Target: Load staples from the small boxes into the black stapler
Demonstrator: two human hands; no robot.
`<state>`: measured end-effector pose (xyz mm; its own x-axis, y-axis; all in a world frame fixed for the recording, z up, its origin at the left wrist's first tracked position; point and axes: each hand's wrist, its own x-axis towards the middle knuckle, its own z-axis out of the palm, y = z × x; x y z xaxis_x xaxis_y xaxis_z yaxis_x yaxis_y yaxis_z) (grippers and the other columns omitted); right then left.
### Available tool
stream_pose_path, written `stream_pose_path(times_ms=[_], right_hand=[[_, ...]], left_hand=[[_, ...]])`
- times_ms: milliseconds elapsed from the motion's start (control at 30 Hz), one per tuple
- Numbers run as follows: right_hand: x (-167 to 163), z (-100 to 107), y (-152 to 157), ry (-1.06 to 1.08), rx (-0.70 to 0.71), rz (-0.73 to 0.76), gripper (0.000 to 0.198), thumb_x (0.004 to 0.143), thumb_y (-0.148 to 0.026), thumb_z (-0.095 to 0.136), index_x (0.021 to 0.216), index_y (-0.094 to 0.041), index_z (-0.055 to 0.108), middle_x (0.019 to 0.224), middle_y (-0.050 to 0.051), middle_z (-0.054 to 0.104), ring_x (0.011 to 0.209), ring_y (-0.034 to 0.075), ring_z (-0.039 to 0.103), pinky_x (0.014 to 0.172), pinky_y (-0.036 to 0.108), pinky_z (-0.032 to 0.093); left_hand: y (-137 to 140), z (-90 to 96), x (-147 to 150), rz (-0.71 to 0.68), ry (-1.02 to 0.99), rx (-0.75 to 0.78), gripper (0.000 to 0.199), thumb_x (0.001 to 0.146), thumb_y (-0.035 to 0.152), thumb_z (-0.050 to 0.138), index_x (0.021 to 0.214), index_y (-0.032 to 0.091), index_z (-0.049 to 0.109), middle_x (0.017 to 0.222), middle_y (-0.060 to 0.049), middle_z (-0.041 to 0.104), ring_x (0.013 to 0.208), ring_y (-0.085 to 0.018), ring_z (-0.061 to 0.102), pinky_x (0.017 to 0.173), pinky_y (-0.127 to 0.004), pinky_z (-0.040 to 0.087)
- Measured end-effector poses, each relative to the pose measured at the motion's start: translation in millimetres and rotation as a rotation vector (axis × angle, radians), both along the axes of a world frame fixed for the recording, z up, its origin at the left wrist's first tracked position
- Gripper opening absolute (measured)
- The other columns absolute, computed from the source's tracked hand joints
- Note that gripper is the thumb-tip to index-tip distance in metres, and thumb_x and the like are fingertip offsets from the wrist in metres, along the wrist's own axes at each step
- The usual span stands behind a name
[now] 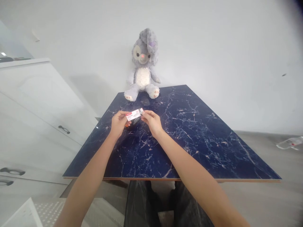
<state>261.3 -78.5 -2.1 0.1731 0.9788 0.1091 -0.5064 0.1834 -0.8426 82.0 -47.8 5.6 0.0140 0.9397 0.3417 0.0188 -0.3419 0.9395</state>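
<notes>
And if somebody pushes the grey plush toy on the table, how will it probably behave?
The plush toy is probably soft and floppy, as its furry ear folds over. It may tip, since its head looks large for its body. Its spread legs should make rolling unlikely.

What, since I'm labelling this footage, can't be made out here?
All in the head view:
Small pack: fine print too small; ends partly covered by left hand and right hand.
Orange bit beneath it: too small to identify.
Clear plastic item: cut off by right edge.
</notes>
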Motion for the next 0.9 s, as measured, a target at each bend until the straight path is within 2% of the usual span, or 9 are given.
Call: stream_pose_path(times_ms=[133, 267, 367, 467, 533, 633, 800, 900], right_hand=[[1.2, -4.9, 3.7, -0.083, -0.042, -0.040, 0.023, 0.068, -0.032, 0.078, 0.085, -0.019, 0.069, 0.083, 0.002, 0.073, 0.073, 0.014, 0.067, 0.074, 0.030, 0.057], [2.6, -10.1, 7.2, -0.158, -0.036, -0.077, 0.023, 0.073, -0.037, 0.074, 0.089, -0.020, 0.071, 0.085, 0.003, 0.074, 0.073, 0.015, 0.068, 0.073, 0.031, 0.057], [2.3, -10.3, 7.6, -0.198, -0.006, -0.156, 0.024, 0.078, -0.039, 0.070, 0.093, -0.021, 0.072, 0.087, 0.003, 0.074, 0.074, 0.017, 0.069, 0.074, 0.033, 0.058], [2.4, -9.1, 6.4, -0.198, -0.022, -0.232, 0.027, 0.082, -0.043, 0.066, 0.096, -0.021, 0.072, 0.089, 0.004, 0.075, 0.073, 0.018, 0.069, 0.070, 0.032, 0.057], [3.3, -8.0, 4.7, -0.242, -0.001, -0.216, 0.028, 0.084, -0.045, 0.063, 0.096, -0.021, 0.073, 0.091, 0.004, 0.075, 0.076, 0.019, 0.069, 0.070, 0.032, 0.057], [5.3, -4.7, 1.4, -0.344, 0.085, -0.104, 0.028, 0.082, -0.044, 0.064, 0.098, -0.023, 0.074, 0.098, 0.003, 0.075, 0.086, 0.019, 0.069, 0.072, 0.030, 0.055], [5.0, -2.3, 1.6, -0.324, 0.099, 0.066, 0.029, 0.080, -0.041, 0.066, 0.104, -0.025, 0.071, 0.107, 0.001, 0.073, 0.091, 0.018, 0.068, 0.072, 0.028, 0.054], [2.5, -11.3, 5.7, -0.342, 0.012, 0.006, 0.033, 0.084, -0.044, 0.061, 0.111, -0.025, 0.066, 0.110, 0.003, 0.072, 0.092, 0.018, 0.068, 0.075, 0.030, 0.055]], left_hand=[[-1.4, 0.6, 1.3, -0.056, 0.030, -0.047, 0.028, 0.071, 0.035, 0.081, 0.090, 0.018, 0.069, 0.081, -0.003, 0.072, 0.050, -0.009, 0.061, 0.042, -0.018, 0.047], [-2.5, 0.9, 3.8, -0.085, -0.032, -0.047, 0.026, 0.073, 0.033, 0.079, 0.092, 0.018, 0.070, 0.080, -0.003, 0.072, 0.052, -0.010, 0.063, 0.046, -0.020, 0.050], [-3.0, 1.4, 3.5, -0.173, -0.124, -0.085, 0.028, 0.077, 0.036, 0.075, 0.098, 0.018, 0.071, 0.084, -0.005, 0.073, 0.060, -0.013, 0.067, 0.055, -0.025, 0.057], [-5.2, 1.4, 3.5, -0.230, -0.119, -0.085, 0.037, 0.075, 0.037, 0.079, 0.106, 0.018, 0.071, 0.098, -0.008, 0.074, 0.069, -0.016, 0.070, 0.066, -0.029, 0.060], [-7.7, 0.9, 4.7, -0.244, -0.066, -0.079, 0.042, 0.073, 0.035, 0.083, 0.110, 0.019, 0.069, 0.103, -0.008, 0.074, 0.074, -0.016, 0.072, 0.072, -0.030, 0.061], [-11.2, -0.2, 7.6, -0.265, -0.009, -0.070, 0.044, 0.072, 0.036, 0.084, 0.110, 0.019, 0.069, 0.105, -0.008, 0.074, 0.078, -0.018, 0.073, 0.076, -0.032, 0.061], [-9.5, -1.3, 10.4, -0.178, -0.005, -0.016, 0.045, 0.072, 0.038, 0.083, 0.110, 0.018, 0.068, 0.105, -0.009, 0.074, 0.074, -0.017, 0.073, 0.072, -0.032, 0.061], [1.8, -1.3, 3.3, 0.006, -0.077, 0.057, 0.043, 0.075, 0.040, 0.079, 0.110, 0.019, 0.067, 0.107, -0.008, 0.073, 0.074, -0.017, 0.073, 0.068, -0.029, 0.060]])
